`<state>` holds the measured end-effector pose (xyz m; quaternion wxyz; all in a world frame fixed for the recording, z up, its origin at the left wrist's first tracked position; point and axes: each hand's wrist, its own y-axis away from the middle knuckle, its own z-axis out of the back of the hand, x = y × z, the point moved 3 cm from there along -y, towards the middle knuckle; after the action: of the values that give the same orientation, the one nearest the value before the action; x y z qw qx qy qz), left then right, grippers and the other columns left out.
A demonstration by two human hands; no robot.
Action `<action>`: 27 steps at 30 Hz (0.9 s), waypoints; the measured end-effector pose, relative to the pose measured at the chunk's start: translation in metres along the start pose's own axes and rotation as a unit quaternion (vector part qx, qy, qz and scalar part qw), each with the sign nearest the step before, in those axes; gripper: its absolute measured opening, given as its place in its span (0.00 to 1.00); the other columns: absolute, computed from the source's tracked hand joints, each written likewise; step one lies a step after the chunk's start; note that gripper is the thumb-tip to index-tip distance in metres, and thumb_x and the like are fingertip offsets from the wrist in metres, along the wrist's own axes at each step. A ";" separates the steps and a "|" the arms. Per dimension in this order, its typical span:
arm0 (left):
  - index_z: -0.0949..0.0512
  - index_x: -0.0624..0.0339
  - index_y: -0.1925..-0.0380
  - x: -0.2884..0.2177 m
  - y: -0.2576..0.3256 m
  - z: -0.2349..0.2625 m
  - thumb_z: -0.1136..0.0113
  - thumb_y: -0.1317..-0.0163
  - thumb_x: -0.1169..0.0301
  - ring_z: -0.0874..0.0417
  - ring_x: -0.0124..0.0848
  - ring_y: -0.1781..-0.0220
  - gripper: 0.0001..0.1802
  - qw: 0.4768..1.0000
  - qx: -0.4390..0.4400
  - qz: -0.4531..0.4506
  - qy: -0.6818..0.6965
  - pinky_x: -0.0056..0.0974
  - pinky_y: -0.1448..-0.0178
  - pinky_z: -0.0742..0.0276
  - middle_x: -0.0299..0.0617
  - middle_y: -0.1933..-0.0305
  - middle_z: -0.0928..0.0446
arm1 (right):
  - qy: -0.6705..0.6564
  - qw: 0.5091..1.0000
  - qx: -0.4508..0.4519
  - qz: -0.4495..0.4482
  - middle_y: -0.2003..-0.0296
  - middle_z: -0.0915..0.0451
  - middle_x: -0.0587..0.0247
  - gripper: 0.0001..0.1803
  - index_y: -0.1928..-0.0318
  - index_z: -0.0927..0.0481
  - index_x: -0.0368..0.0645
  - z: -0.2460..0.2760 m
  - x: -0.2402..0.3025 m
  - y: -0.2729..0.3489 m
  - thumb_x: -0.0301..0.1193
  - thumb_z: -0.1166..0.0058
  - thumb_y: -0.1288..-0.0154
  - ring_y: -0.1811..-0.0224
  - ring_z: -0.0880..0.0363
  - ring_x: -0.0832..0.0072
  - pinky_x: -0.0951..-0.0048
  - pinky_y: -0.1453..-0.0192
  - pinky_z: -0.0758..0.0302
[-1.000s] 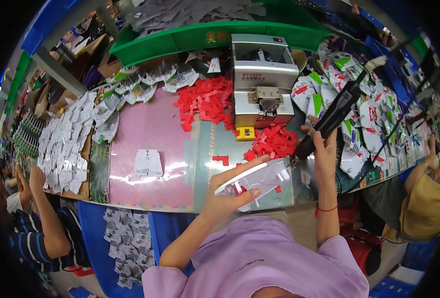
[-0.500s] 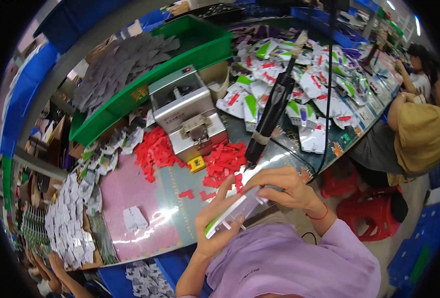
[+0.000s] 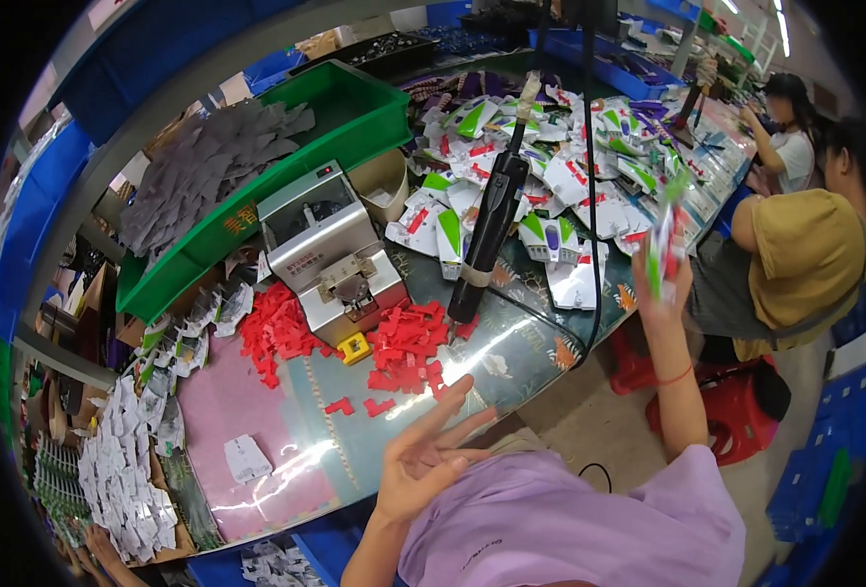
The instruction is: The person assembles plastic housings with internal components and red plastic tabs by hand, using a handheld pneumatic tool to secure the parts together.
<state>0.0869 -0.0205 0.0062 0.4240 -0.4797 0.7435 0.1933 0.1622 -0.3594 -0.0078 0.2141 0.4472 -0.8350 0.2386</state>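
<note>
Open glass tabletop just beyond the empty left hand, bare between the red plastic pieces and the near edge. Blocked farther in by the grey machine and the hanging black tool. Crowded right of that by packaged cards. Open air around the raised right hand.

I saw a glossy glass-topped desk catching bright overhead light. Behind it stood a long green bin, with blue crates beyond. Right of the desk lay grey concrete floor and red plastic stools, where two people sat.
</note>
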 end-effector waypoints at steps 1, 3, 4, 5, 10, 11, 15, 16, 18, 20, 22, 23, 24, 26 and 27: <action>0.41 0.72 0.44 -0.002 0.003 0.003 0.44 0.51 0.79 0.36 0.58 0.43 0.32 1.000 -0.001 -0.005 0.001 0.48 0.56 0.22 0.62 0.38 0.49 | -0.009 0.998 0.056 -0.006 0.70 0.25 0.67 0.10 0.59 0.29 0.43 0.012 0.001 -0.027 0.34 0.55 0.38 0.71 0.27 0.81 0.81 0.69 0.29; 0.41 0.71 0.44 -0.002 0.006 0.006 0.51 0.48 0.86 0.39 0.54 0.40 0.29 0.999 0.010 0.030 0.009 0.42 0.51 0.24 0.58 0.36 0.50 | 0.055 0.997 -0.046 0.009 0.70 0.27 0.67 0.09 0.62 0.29 0.42 0.049 -0.003 -0.076 0.34 0.54 0.37 0.75 0.30 0.80 0.81 0.75 0.32; 0.41 0.71 0.44 -0.003 0.007 0.007 0.51 0.48 0.86 0.39 0.54 0.40 0.29 1.000 0.008 0.026 0.009 0.42 0.51 0.24 0.58 0.36 0.50 | 0.073 0.995 -0.061 0.010 0.69 0.27 0.65 0.09 0.61 0.29 0.41 0.056 -0.007 -0.096 0.33 0.54 0.37 0.73 0.28 0.78 0.81 0.74 0.30; 0.41 0.71 0.44 -0.002 0.009 0.008 0.51 0.48 0.86 0.37 0.53 0.40 0.28 0.999 -0.003 0.033 0.007 0.42 0.52 0.24 0.58 0.37 0.48 | 0.091 0.993 -0.077 0.013 0.68 0.26 0.63 0.10 0.60 0.30 0.40 0.062 -0.008 -0.114 0.32 0.55 0.37 0.71 0.27 0.75 0.80 0.72 0.29; 0.40 0.72 0.46 0.004 0.015 0.014 0.52 0.47 0.86 0.34 0.51 0.42 0.26 0.998 -0.025 0.050 -0.010 0.39 0.54 0.23 0.56 0.38 0.45 | 0.140 0.986 -0.069 -0.053 0.57 0.27 0.52 0.15 0.50 0.34 0.33 0.072 -0.025 -0.167 0.27 0.57 0.37 0.54 0.27 0.65 0.73 0.57 0.25; 0.39 0.72 0.46 0.004 0.015 0.014 0.52 0.47 0.85 0.34 0.50 0.42 0.26 0.998 -0.031 0.057 -0.022 0.38 0.54 0.23 0.56 0.38 0.44 | 0.156 0.982 -0.031 -0.100 0.53 0.29 0.48 0.17 0.47 0.36 0.31 0.068 -0.029 -0.169 0.25 0.59 0.37 0.49 0.29 0.62 0.70 0.51 0.25; 0.39 0.70 0.45 0.001 0.020 0.022 0.52 0.46 0.84 0.33 0.48 0.43 0.25 0.994 -0.068 0.073 -0.051 0.36 0.55 0.23 0.54 0.38 0.43 | 0.219 0.974 -0.038 -0.044 0.48 0.32 0.52 0.19 0.46 0.36 0.32 0.030 -0.035 -0.136 0.20 0.60 0.39 0.44 0.33 0.64 0.67 0.45 0.31; 0.39 0.70 0.45 0.000 0.021 0.024 0.52 0.46 0.84 0.33 0.48 0.43 0.25 0.993 -0.075 0.071 -0.049 0.36 0.55 0.23 0.54 0.38 0.43 | 0.218 0.975 -0.025 -0.023 0.49 0.30 0.59 0.21 0.45 0.34 0.37 0.022 -0.032 -0.123 0.20 0.57 0.41 0.50 0.29 0.70 0.70 0.50 0.30; 0.40 0.69 0.44 0.002 0.024 0.030 0.52 0.44 0.82 0.32 0.47 0.43 0.25 0.991 -0.073 0.085 -0.066 0.35 0.55 0.23 0.53 0.39 0.42 | 0.224 0.973 0.010 0.044 0.52 0.28 0.65 0.22 0.45 0.33 0.42 0.017 -0.021 -0.107 0.20 0.54 0.42 0.56 0.28 0.74 0.74 0.56 0.30; 0.40 0.68 0.44 0.000 0.029 0.036 0.52 0.43 0.81 0.32 0.45 0.43 0.25 0.991 -0.087 0.081 -0.063 0.34 0.55 0.24 0.51 0.39 0.41 | 0.250 0.960 0.012 0.127 0.50 0.29 0.64 0.23 0.44 0.34 0.44 -0.002 -0.011 -0.085 0.19 0.55 0.43 0.53 0.29 0.76 0.77 0.56 0.29; 0.41 0.66 0.42 0.000 0.028 0.039 0.52 0.41 0.77 0.31 0.41 0.43 0.25 0.991 -0.068 0.096 -0.069 0.32 0.55 0.25 0.45 0.39 0.40 | 0.383 0.889 0.042 0.248 0.54 0.27 0.63 0.22 0.45 0.34 0.43 -0.010 0.011 -0.059 0.20 0.54 0.42 0.53 0.28 0.75 0.75 0.56 0.29; 0.41 0.64 0.42 0.000 0.028 0.041 0.52 0.41 0.76 0.30 0.39 0.44 0.25 0.991 -0.070 0.088 -0.070 0.31 0.56 0.25 0.44 0.39 0.40 | 0.456 0.843 -0.006 0.285 0.56 0.27 0.63 0.20 0.47 0.34 0.41 -0.046 0.006 -0.025 0.19 0.55 0.42 0.56 0.28 0.76 0.76 0.60 0.30; 0.41 0.63 0.42 0.001 0.029 0.044 0.52 0.42 0.76 0.29 0.37 0.44 0.25 0.992 -0.070 0.078 -0.070 0.29 0.57 0.25 0.43 0.39 0.39 | 0.341 0.894 -0.020 0.289 0.58 0.27 0.62 0.19 0.48 0.33 0.40 -0.068 -0.007 0.005 0.19 0.56 0.41 0.61 0.28 0.77 0.78 0.65 0.32; 0.40 0.62 0.42 -0.001 0.029 0.047 0.52 0.42 0.75 0.28 0.35 0.46 0.25 0.992 -0.089 0.056 -0.063 0.28 0.59 0.25 0.43 0.39 0.39 | 0.309 0.870 0.221 0.314 0.66 0.28 0.60 0.14 0.52 0.32 0.36 -0.097 -0.032 0.045 0.19 0.61 0.38 0.72 0.32 0.77 0.80 0.70 0.34; 0.40 0.61 0.42 -0.006 0.030 0.045 0.52 0.42 0.75 0.27 0.34 0.47 0.25 0.995 -0.063 0.050 -0.054 0.28 0.60 0.25 0.43 0.39 0.38 | 0.397 0.790 0.279 0.374 0.74 0.28 0.60 0.10 0.58 0.30 0.34 -0.121 -0.044 0.064 0.18 0.63 0.38 0.77 0.35 0.75 0.77 0.72 0.34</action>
<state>0.0815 0.0286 -0.0178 0.4225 -0.4567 0.7286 0.2865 0.1479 -0.2283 0.0503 0.2874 0.0063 -0.6755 0.6790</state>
